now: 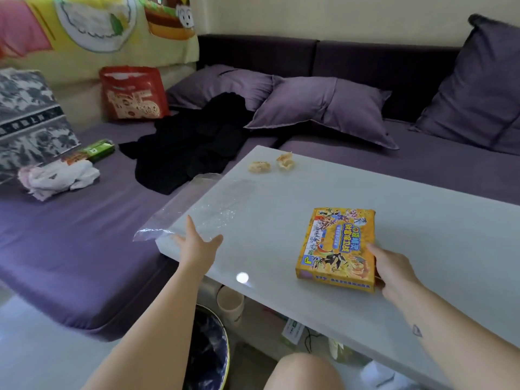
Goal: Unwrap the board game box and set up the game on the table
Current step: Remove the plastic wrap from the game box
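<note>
- Box (336,249) rests on the table (422,220), near its front edge.
- Right hand (394,273) grips the box's near corner.
- Left hand (197,243), fingers spread, over the table's left corner by the wrap (202,206).

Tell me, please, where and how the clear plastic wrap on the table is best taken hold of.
Pinch the clear plastic wrap at the flap overhanging the white table's left edge, coming from the left. It lies flat and thin on the top, so probably only that free flap lets fingers get under it. The left hand is nearest.
</note>
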